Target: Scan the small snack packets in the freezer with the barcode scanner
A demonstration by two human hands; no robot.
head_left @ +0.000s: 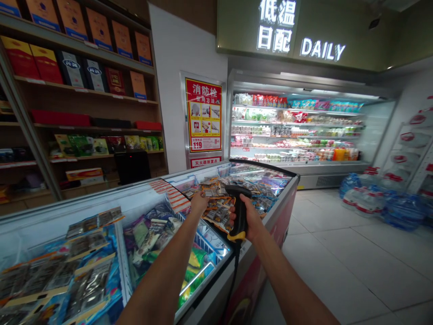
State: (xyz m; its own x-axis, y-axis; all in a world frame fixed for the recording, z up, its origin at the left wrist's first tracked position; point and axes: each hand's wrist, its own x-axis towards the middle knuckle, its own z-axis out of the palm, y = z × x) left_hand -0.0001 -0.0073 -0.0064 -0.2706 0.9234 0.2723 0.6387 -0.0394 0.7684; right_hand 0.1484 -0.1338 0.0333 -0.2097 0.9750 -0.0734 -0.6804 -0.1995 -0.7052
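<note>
My right hand is wrapped round the grip of a black and yellow barcode scanner. Its head points left over the packets, and a cord hangs from its base past the freezer's side. Beside it, my left hand reaches in over the chest freezer, fingers curled and partly hidden. It touches the near edge of a pile of flat orange-edged packets; whether it grips one is unclear. Bagged frozen food lies in the nearer basket, left of my left forearm.
More blue and orange packets fill the freezer's left bay. Shelves of boxes stand behind at left, near a red fire-hydrant poster. A lit fridge is at the back; water bottles stand on the tiled floor.
</note>
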